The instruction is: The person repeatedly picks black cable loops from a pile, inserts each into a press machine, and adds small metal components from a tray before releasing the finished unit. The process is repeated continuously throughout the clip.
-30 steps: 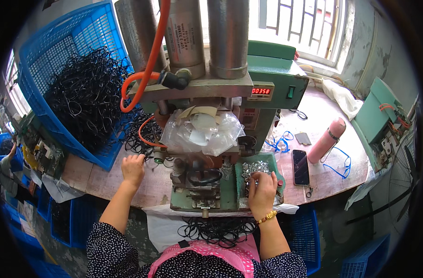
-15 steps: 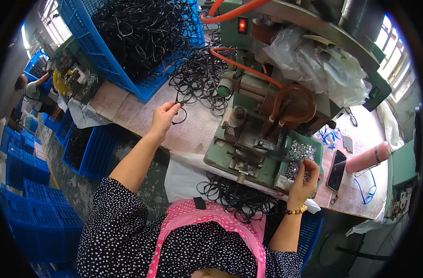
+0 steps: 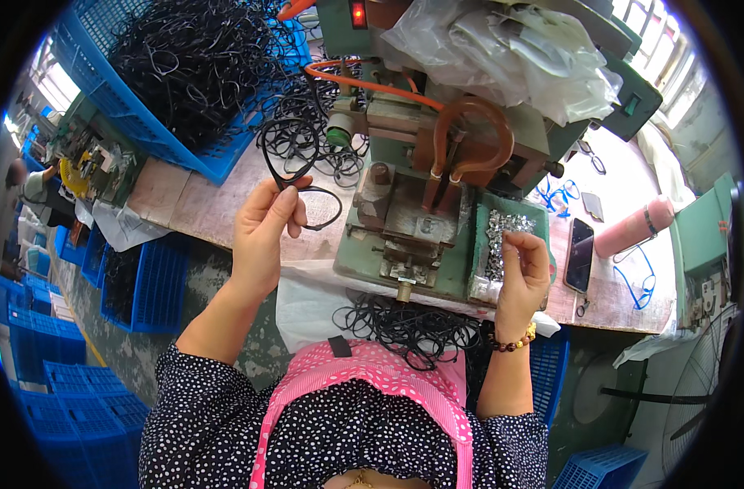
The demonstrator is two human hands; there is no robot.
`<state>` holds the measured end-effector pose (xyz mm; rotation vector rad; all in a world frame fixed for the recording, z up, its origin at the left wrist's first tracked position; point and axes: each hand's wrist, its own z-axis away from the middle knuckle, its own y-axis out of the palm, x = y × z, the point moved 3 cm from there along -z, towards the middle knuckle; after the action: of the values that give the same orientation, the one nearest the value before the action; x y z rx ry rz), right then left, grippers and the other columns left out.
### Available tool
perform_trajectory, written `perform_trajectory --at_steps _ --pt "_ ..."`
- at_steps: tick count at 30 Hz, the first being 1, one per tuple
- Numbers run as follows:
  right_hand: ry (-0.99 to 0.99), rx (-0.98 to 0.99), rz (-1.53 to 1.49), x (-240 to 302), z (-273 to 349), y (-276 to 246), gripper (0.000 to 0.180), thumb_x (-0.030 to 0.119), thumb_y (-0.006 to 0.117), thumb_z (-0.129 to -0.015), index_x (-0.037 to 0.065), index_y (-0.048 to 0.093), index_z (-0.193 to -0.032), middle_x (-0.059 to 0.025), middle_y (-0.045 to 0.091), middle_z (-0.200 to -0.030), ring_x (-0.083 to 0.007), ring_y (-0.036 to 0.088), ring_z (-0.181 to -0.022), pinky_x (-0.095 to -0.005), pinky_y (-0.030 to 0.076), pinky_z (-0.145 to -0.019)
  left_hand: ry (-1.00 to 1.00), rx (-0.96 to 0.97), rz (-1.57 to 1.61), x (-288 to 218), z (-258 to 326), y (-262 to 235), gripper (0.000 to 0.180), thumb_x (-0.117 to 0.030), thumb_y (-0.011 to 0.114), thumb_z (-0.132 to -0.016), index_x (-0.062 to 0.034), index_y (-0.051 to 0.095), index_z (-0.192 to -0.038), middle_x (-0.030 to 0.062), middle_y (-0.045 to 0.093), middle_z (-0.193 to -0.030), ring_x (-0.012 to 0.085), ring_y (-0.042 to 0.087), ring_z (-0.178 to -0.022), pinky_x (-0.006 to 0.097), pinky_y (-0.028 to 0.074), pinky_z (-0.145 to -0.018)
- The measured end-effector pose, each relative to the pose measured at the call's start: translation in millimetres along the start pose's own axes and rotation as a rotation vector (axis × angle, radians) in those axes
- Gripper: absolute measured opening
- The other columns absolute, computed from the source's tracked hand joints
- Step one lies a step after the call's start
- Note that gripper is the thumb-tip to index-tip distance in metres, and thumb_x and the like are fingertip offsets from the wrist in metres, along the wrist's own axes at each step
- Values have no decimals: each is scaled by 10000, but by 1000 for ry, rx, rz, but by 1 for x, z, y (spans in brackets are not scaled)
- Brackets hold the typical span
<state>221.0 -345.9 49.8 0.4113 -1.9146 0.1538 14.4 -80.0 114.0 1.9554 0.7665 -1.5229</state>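
My left hand pinches a black eyeglass frame near its bridge, between thumb and fingers. One rim stands above the fingers and the other reaches right, both without visible lenses. My right hand is over the near side of a green tray holding many small shiny parts. Its thumb and forefinger are pressed together; what they may hold is too small to make out. Between my hands stands a green bench machine with a copper-brown tube loop above its metal fixture.
A blue crate heaped with black frames stands back left. More black frames lie below the machine's front edge. To the right are a phone, a pink bottle and blue glasses. A person works far left.
My left hand has come closer and lifted the frame, so both rims show. A dark blurred piece between the fixture and my right hand is gone. The whole view has shifted.
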Motion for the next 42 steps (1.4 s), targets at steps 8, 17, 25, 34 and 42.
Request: perform_trajectory --at_steps 8,17,25,34,42 --pt "-109 119 21 39 0 63 115 -35 616 -893 10 634 -997 -109 639 -1059 -227 588 -1119 -332 417 -1003 319 90 222 -43 4 48 224 -167 467 -1063 -4 534 -1201 58 627 -950 89 548 -722 234 448 -625" --pt "-38 185 -149 35 7 92 271 -59 598 -931 -14 504 -1182 -113 632 -1105 -183 630 -1044 -297 465 -975 415 132 161 -42 -23 66 224 -129 541 -1030 19 568 -1196 101 662 -1107 126 649 -858 242 535 -678" --pt "92 144 -303 43 11 101 412 -44 598 -923 -55 422 -1296 -123 685 -1045 -176 642 -1064 -309 463 -982 450 109 198 -37 -23 67 213 -122 550 -1025 13 569 -1188 94 658 -1116 122 646 -839 237 529 -679" --pt "-91 227 40 60 10 77 469 -29 583 -919 -55 430 -1361 -168 642 -1203 -215 590 -1175 -331 416 -1035 492 292 -194 -46 13 76 182 -5 598 -936 23 615 -1115 105 661 -896 185 637 -752 295 511 -680" --pt "21 60 -50 58 5 42 332 -54 542 -931 -47 534 -1263 -149 649 -1181 -199 603 -1136 -319 416 -1031 388 375 -261 -25 -3 102 138 -58 690 -859 8 660 -976 135 615 -783 308 612 -715 356 473 -635"
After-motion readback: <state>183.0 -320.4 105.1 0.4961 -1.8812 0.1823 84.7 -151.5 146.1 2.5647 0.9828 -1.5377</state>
